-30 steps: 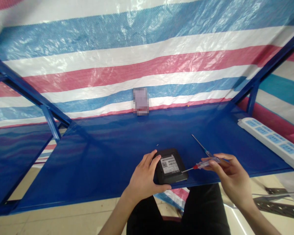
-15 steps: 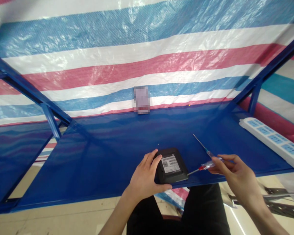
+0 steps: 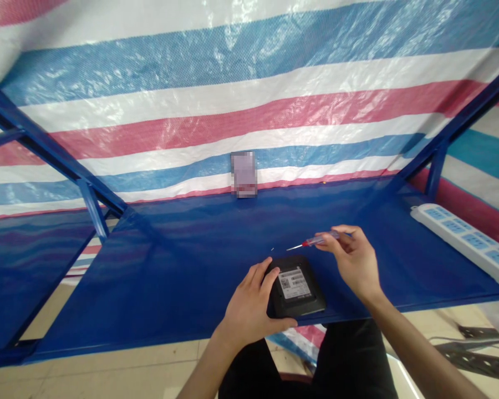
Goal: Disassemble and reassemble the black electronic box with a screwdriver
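Striped red, white and blue tarpaulin (image 3: 233, 100) hangs behind a blue mesh worktop (image 3: 149, 282) on a blue steel frame (image 3: 37, 138). The left hand (image 3: 247, 316) is curved around the near left corner of a black square device (image 3: 296, 287), thumb and fingers gripping its edge and holding it flat on the worktop. A white barcode label (image 3: 294, 284) faces up on the device. The right hand (image 3: 353, 257) is closed around the translucent red-tipped handle of a small screwdriver (image 3: 319, 240), pinching it between thumb and fingers. It holds the tool above the worktop, with the thin shaft pointing left and the tip just beyond the device's far edge, not touching it. A tiny pale speck (image 3: 272, 249) lies on the mesh near that tip. Farther right, a white power strip (image 3: 461, 244) with blue sockets sits along the worktop's edge. A blurred rectangular object (image 3: 244, 174) stands against the tarpaulin at the back. Black trousers (image 3: 311, 360) and a tiled floor (image 3: 108, 357) show below.
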Tool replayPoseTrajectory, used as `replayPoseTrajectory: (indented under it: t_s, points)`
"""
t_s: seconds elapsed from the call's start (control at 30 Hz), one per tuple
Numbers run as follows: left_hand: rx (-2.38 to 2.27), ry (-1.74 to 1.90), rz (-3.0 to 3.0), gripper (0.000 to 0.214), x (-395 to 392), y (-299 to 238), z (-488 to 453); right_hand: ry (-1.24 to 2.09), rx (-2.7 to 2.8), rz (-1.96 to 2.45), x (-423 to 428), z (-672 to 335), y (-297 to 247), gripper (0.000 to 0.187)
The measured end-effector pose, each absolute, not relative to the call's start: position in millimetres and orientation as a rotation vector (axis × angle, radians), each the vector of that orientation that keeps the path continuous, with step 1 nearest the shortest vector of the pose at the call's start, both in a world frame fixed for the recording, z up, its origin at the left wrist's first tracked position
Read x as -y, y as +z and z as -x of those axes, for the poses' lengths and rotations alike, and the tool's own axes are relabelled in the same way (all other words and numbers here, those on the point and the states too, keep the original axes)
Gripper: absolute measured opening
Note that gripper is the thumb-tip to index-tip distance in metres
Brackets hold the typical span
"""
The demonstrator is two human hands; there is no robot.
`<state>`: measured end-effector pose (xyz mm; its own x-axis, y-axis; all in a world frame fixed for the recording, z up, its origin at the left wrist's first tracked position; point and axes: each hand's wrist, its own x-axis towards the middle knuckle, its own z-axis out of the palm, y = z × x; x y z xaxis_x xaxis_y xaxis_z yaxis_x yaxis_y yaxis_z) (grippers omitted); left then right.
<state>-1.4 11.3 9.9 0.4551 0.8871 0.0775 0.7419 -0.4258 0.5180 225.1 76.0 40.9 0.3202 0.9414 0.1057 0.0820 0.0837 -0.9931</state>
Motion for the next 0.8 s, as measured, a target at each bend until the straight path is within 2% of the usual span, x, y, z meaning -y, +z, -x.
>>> replayPoseTrajectory:
  t_s: [0.33,0.8]
  points:
    - [-1.349,0.510,-2.277,0.110,-13,6,2,0.937,1.132,1.325,-100,-203,23,0.053]
    - [-1.352,0.537,-2.218,0.119,-13,5,2,0.979,1.096,1.302,-56,-213,61,0.044]
